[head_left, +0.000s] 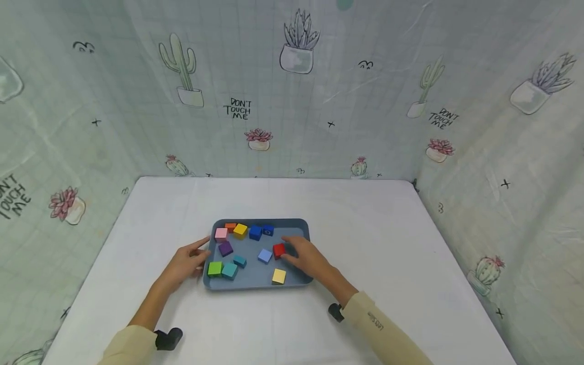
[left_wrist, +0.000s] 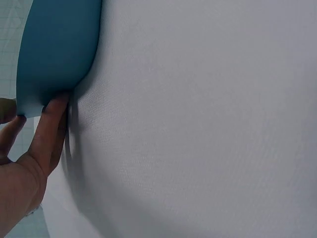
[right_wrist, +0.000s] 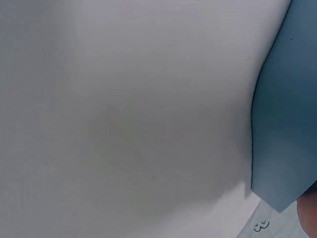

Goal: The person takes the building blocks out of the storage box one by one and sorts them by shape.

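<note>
A blue-grey tray [head_left: 255,287] holds several coloured blocks. My left hand [head_left: 183,264] is at the tray's left side, fingers fairly straight and spread, touching its outer wall; the left wrist view shows those fingertips [left_wrist: 55,106] against the wall's lower edge. Over the right part of the tray, my right hand [head_left: 309,257] has its thumb and fingers on either side of a red block [head_left: 279,251], with a gap showing above the block. Close by lie a light blue block [head_left: 264,256] and a pale yellow block [head_left: 279,276]. Only a bit of the right hand [right_wrist: 308,213] enters its wrist view.
Along the tray's left and back are pink [head_left: 221,234], orange [head_left: 230,227], yellow [head_left: 240,231], blue [head_left: 255,232], purple [head_left: 225,248], green [head_left: 215,269] and teal [head_left: 229,270] blocks. A white table [head_left: 365,218] lies beneath, with a cactus-print cloth [head_left: 319,111] around it.
</note>
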A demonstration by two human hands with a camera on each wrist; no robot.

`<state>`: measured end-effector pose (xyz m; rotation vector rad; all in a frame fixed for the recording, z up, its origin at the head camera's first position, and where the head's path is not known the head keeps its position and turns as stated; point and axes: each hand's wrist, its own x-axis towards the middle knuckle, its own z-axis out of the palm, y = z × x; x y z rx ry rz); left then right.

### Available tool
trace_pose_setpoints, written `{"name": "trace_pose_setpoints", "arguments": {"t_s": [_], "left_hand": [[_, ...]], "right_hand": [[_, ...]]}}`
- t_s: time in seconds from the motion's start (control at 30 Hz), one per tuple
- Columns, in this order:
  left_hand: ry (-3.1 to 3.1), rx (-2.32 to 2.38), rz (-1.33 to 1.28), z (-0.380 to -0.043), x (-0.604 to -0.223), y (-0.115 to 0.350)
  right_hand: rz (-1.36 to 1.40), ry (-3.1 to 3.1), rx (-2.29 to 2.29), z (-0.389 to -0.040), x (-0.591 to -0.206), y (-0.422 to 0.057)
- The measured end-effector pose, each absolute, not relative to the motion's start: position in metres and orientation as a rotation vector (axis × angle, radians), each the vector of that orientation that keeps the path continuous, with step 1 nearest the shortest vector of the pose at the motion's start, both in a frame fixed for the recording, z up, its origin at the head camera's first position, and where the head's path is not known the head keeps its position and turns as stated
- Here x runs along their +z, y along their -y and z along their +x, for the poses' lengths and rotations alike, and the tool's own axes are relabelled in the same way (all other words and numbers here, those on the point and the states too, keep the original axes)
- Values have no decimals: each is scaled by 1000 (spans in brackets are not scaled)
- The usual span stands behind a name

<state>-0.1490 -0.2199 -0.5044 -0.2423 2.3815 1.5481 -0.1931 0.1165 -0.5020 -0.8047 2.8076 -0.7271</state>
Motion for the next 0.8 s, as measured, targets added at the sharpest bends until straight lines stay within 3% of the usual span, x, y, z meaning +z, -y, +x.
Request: {"name": "trace_pose_setpoints", "arguments": {"t_s": [0.8], "left_hand": [[-2346, 1587, -231, -146, -511, 217]], "right_hand": [[-885, -2817, -600, -195, -509, -115]]}}
